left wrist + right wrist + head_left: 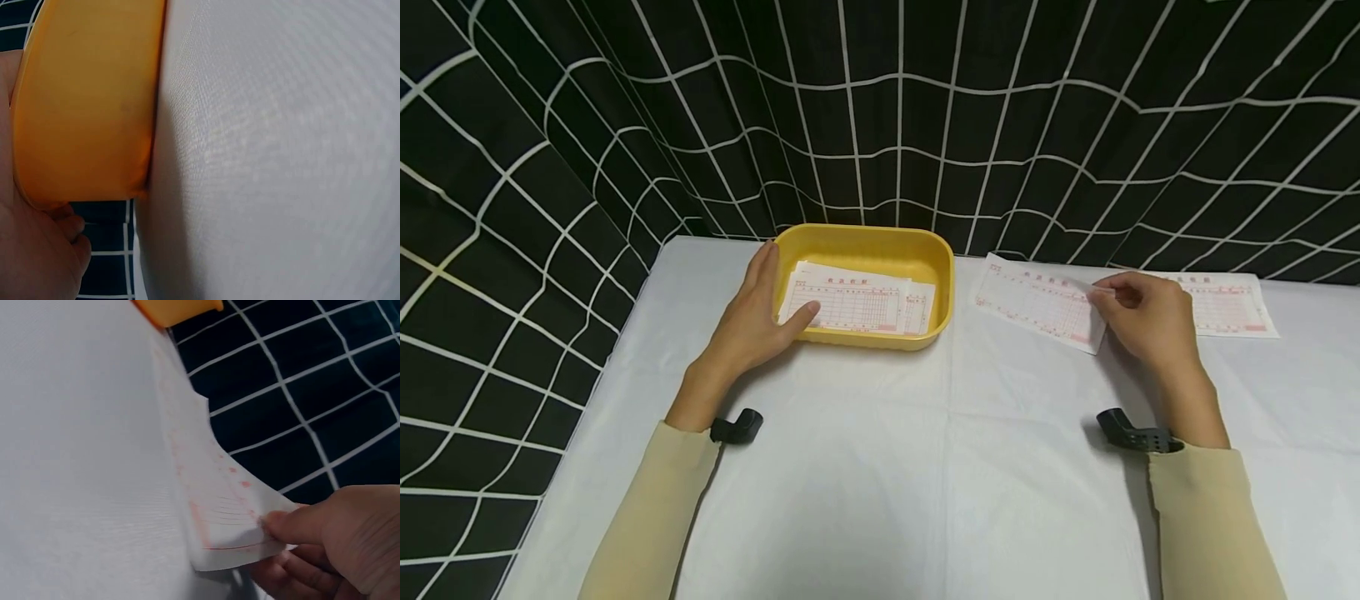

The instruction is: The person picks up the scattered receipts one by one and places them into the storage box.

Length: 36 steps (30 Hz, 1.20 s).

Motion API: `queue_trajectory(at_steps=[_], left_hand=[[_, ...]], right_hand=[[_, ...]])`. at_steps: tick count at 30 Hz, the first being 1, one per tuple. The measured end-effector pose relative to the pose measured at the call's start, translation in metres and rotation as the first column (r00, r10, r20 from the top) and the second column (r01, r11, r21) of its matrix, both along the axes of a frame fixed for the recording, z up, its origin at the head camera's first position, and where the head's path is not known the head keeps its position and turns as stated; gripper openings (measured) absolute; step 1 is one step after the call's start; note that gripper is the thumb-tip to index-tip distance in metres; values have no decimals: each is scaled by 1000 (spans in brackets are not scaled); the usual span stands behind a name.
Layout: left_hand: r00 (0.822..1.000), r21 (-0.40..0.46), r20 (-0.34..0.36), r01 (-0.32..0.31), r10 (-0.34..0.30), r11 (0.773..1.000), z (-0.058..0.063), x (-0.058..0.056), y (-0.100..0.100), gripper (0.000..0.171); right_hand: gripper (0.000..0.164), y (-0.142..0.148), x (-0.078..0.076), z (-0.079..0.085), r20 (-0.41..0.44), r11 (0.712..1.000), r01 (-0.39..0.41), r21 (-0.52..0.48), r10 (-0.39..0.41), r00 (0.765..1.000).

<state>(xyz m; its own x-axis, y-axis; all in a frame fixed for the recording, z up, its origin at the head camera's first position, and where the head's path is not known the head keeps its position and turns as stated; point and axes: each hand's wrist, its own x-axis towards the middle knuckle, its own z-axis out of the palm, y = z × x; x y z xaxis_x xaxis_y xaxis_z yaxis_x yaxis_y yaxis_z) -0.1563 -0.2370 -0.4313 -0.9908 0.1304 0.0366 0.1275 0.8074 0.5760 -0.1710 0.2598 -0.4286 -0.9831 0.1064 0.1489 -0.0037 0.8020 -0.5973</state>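
A yellow plastic basket (880, 340) stands at the back of the table and holds several paper receipt slips (850, 305) with red print. My left hand (741, 329) grips the basket's left end, thumb over the front rim and fingers along the outside. In the left wrist view, fingertips curl past the corner of the yellow wall (94, 112). To the basket's right, my right hand (1157, 321) pinches the right end of a receipt slip (1037, 300) between thumb and fingers. That end is lifted and bent, as the right wrist view of the slip (200, 506) shows.
Another printed slip (1232, 307) lies behind and right of my right hand, partly covered by it. White cloth (880, 483) covers the table. Black fabric with a white grid (880, 117) rises along the back edge and the left side.
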Motion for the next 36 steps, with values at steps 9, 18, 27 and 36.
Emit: queue_trajectory(at_steps=[9, 18, 27, 36], left_hand=[[1000, -1, -9, 7, -7, 1000, 0, -1, 0, 105], [1000, 5, -14, 7, -7, 1000, 0, 0, -1, 105], [1000, 14, -11, 14, -14, 1000, -1, -1, 0, 104], [1000, 10, -24, 11, -10, 1000, 1, 1, -1, 104]], right_hand=[[33, 1, 3, 10, 135, 999, 5, 52, -12, 991], [37, 4, 7, 24, 145, 990, 40, -136, -20, 989], [11, 3, 12, 45, 125, 880, 107, -462, -54, 991], [17, -26, 0, 59, 63, 854, -15, -521, 56, 996]])
